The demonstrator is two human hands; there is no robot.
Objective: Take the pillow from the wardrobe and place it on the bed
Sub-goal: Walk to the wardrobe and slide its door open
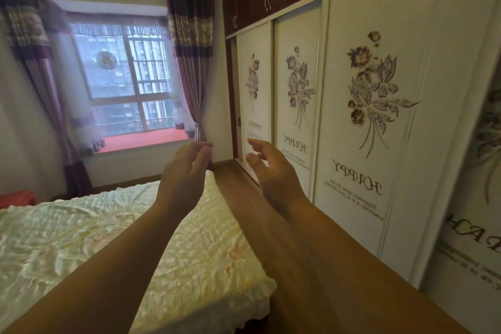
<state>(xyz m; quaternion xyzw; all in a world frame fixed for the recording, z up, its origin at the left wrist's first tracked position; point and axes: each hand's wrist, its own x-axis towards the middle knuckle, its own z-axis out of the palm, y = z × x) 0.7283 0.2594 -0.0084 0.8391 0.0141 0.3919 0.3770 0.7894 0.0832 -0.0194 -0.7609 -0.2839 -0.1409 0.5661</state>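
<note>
Bedroom walls close in around a narrow strip of wooden floor [233, 179] that runs between the bed [81, 238] on the left and the wardrobe [366, 116] on the right. At the far end a window [127, 76] looks out on blurred buildings, with dark purple curtains [192, 57] hanging at both sides and a red sill beneath it. A cream, crinkled cover lies over the bed, whose near and left parts are cut off by the frame edge. The wardrobe has white sliding doors printed with flowers and lettering that reads mirrored; all the doors in sight are closed, so nothing inside can be seen, and its right end runs out of view. Dark red upper cupboards [260, 0] sit above the doors, their tops cut off. No pillow shows anywhere; whether it sits behind the doors cannot be told. Both bare arms reach forward over the floor strip. The left hand [187, 171] and the right hand [273, 168] are held apart, palms turned toward each other, fingers loosely curled and empty, touching nothing. A red object at the far left is only partly visible and hard to identify
</note>
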